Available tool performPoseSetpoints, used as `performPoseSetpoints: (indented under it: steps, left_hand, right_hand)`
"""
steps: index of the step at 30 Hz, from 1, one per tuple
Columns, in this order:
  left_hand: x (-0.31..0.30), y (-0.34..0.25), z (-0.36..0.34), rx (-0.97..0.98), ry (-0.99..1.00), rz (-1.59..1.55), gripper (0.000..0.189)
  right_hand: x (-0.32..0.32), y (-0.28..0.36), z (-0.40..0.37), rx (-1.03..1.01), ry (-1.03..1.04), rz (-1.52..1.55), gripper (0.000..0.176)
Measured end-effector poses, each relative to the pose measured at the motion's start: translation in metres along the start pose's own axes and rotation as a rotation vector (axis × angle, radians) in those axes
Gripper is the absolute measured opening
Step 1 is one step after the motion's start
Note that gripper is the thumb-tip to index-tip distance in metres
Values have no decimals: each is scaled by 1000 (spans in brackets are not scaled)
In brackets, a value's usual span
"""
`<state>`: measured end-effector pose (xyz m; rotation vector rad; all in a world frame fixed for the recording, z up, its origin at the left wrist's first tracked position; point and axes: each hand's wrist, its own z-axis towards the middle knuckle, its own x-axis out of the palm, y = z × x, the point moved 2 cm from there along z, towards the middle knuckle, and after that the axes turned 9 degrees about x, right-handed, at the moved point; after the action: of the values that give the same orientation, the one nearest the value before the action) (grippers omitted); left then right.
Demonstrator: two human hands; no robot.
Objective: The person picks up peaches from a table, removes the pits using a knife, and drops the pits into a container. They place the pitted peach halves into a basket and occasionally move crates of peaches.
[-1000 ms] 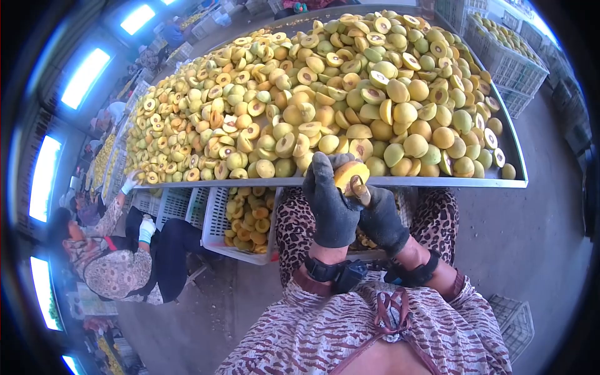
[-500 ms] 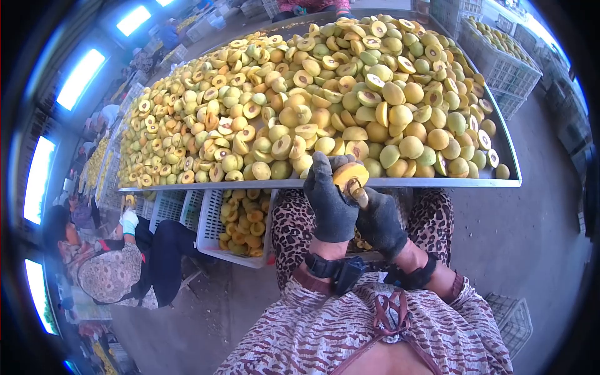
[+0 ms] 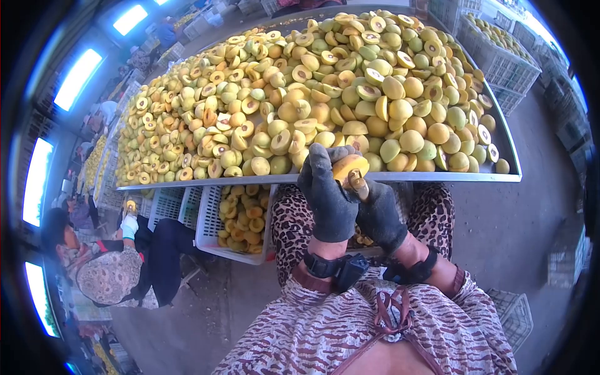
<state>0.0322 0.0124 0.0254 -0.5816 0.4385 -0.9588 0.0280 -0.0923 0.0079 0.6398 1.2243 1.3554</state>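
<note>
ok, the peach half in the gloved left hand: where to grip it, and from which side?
Grip the domed skin side, coming from behind and the left, as the left hand does, with its fingers wrapped round the curved back. The peach half seems to have its flat cut face turned toward the right hand, whose small tool sits there, so keep that side free.

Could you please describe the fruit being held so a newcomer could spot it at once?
Start at the long metal table heaped with halved fruit. At its near edge, the gloved left hand holds one yellow fruit. Alone among them, it is off the heap, with the tool in the right hand against it.
</note>
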Motion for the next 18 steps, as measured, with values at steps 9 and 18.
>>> performPoseSetpoints:
  steps: [9, 18]
  left_hand:
    - [2, -14, 3, -302, -148, -240, 42]
    - [-9, -12, -10, -379, -116, -332, 30]
  right_hand:
    - [7, -25, 2, -54, 23, -7, 22]
    - [6, -29, -14, 383, 386, 294, 21]
